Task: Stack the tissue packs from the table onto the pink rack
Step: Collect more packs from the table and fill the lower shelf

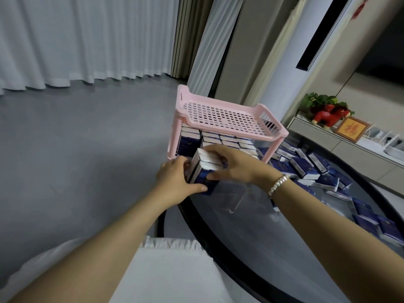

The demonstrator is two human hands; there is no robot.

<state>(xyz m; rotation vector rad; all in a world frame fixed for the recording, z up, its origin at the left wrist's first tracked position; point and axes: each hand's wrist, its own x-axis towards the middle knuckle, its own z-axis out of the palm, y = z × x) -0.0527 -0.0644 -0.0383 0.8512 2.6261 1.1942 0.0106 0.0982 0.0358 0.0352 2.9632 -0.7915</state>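
Dark round table (251, 243): my left hand (177, 180) and right hand (231, 165) clamp a bundle of packs (204, 166) before the rack (220, 121), next sliding it onto the lower shelf.

Loose packs (310, 169) lie right of rack (227, 119).

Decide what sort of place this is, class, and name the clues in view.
Probably a home living room: floor-length white curtains, a low cabinet bearing a framed picture and red toy figure, and a round glass table.

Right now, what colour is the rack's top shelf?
Pink, with a grid of small holes. The head view shows the top shelf best.
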